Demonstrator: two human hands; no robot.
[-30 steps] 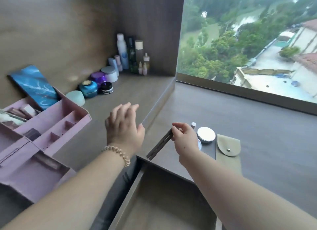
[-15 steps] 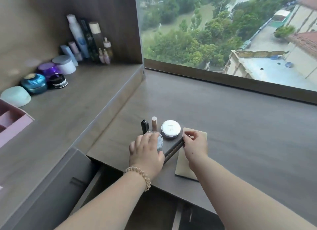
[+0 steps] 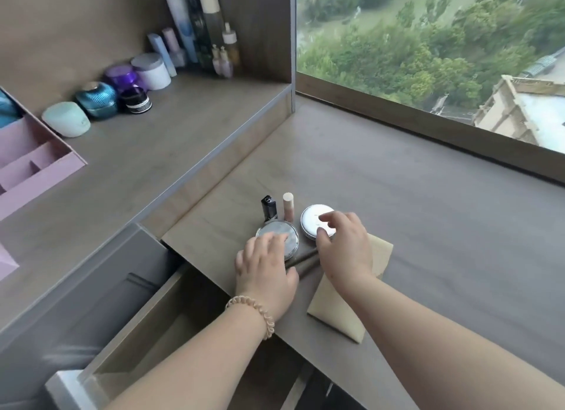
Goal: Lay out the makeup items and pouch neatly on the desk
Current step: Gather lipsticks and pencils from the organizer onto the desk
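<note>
Two bare hands are seen over a cluster of makeup items near the front edge of a wooden desk (image 3: pixel 428 214) beside a large window (image 3: pixel 428 48). The left hand (image 3: pixel 266 269), a beaded bracelet (image 3: pixel 253 315) at its wrist, is laid flat with fingers spread on a silver round compact (image 3: pixel 282 233); nothing is gripped. The right hand (image 3: pixel 345 250) is held loosely open, its fingertips touching a white round compact (image 3: pixel 312 218) just right of the silver one. Behind the silver compact, a black lipstick (image 3: pixel 269 209) and a beige tube (image 3: pixel 288 206) are stood upright. A slim dark stick (image 3: pixel 304 261) is lying in front of the silver compact, between the hands. A beige pouch (image 3: pixel 339 315) is spread flat under the right wrist. To the left of the cluster, a drawer (image 3: pixel 143 327) is left open.
</note>
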